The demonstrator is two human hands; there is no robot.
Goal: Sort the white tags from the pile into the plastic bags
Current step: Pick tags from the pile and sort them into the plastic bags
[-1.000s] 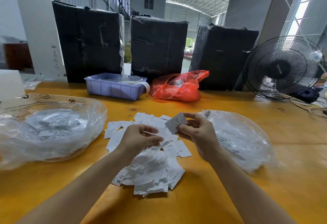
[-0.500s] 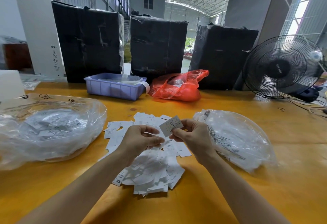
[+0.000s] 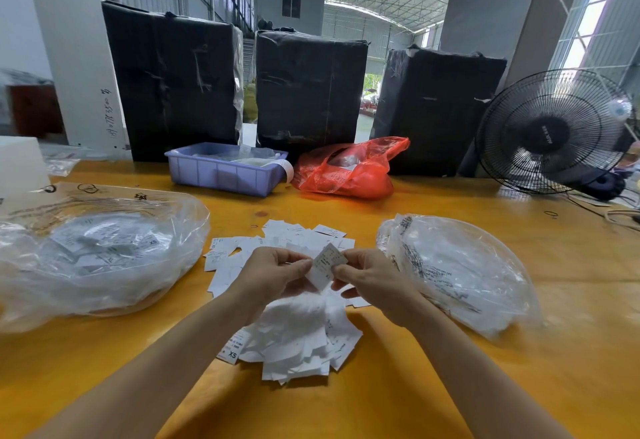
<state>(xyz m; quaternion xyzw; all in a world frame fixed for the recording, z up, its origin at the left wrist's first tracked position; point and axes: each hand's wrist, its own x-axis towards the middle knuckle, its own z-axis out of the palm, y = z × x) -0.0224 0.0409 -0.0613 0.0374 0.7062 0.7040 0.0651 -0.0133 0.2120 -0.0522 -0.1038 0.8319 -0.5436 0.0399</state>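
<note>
on the far left a clear plastic bag [image 3: 100, 258] lies on the yellow table [image 3: 433, 386], tags already inside. beside it the left hand [image 3: 273, 274] has closed in on the held tag [image 3: 327, 267]; half a second ago it hung apart, now its fingertips pinch the tag's left edge. the right hand [image 3: 372, 281] still pinches the other edge, above the pile of white tags [image 3: 294, 327]. with 2 hands on it, i'd guess it's being read for size. the right bag [image 3: 460, 272] waits just beside.
</note>
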